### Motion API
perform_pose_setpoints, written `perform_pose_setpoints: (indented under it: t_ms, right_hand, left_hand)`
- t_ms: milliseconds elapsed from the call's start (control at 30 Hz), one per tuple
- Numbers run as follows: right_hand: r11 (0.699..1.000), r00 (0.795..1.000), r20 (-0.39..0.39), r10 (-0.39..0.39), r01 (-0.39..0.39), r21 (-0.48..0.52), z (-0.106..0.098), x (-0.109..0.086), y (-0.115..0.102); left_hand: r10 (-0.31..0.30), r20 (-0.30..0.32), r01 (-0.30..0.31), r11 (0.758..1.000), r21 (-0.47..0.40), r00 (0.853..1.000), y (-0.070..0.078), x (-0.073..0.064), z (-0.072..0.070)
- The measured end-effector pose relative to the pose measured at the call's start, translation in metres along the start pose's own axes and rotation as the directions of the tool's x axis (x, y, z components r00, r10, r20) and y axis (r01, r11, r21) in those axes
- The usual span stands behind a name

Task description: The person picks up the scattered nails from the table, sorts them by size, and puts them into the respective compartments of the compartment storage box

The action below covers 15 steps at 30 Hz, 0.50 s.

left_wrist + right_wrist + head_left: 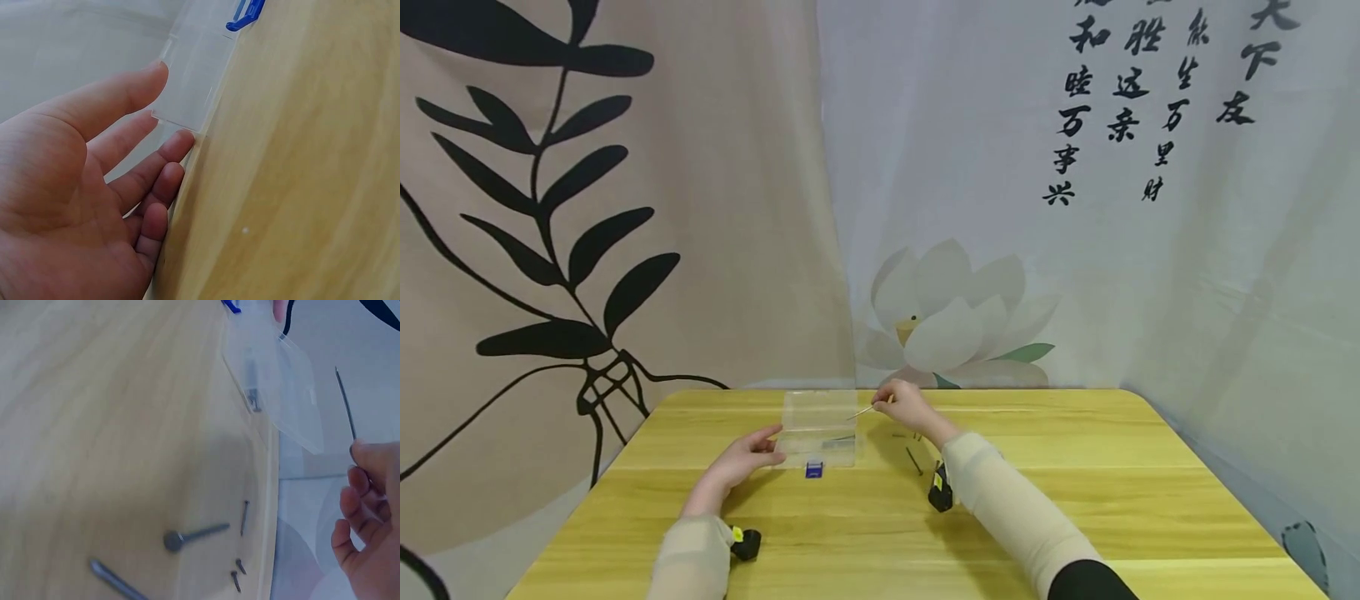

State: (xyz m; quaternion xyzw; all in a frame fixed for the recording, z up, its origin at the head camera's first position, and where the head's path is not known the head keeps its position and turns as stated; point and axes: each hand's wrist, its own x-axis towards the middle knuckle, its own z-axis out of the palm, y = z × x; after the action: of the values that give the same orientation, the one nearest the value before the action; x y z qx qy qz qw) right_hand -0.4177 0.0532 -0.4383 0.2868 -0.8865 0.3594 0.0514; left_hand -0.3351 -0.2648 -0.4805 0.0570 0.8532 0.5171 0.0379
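Note:
My right hand [904, 404] pinches a long thin nail [345, 403] between thumb and fingers, its pointed end reaching out toward a clear plastic box [842, 458]. The box lies with its transparent lid [820, 410] raised, and metal nails [252, 394] show inside it. At the box's left end is my left hand [94, 162], thumb and fingers spread and slightly bent, fingertips right at the end wall. A blue latch [814, 469] sits at the front of the box.
Right of the box, several loose nails [244, 517] of different sizes lie on the wooden table [1075, 500]; a thick one [197, 536] has a wide head. Behind the table's far edge hangs a printed curtain [737, 208]. Black wrist devices [747, 545] are worn on both sleeves.

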Motion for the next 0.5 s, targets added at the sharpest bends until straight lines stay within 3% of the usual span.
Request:
perform_pose_setpoints:
  t_ms: [200, 500]
  right_hand:
    - [0.999, 1.0, 0.002, -0.022, 0.022, -0.03, 0.014, 0.001, -0.004]
    - [0.998, 1.0, 0.008, 0.016, -0.015, -0.065, 0.03, 0.004, -0.007]
  left_hand:
    - [-0.005, -0.003, 0.005, 1.0, -0.001, 1.0, -0.004, -0.001, -0.001]
    - [0.001, -0.005, -0.001, 1.0, -0.008, 1.0, -0.004, 0.001, 0.0]
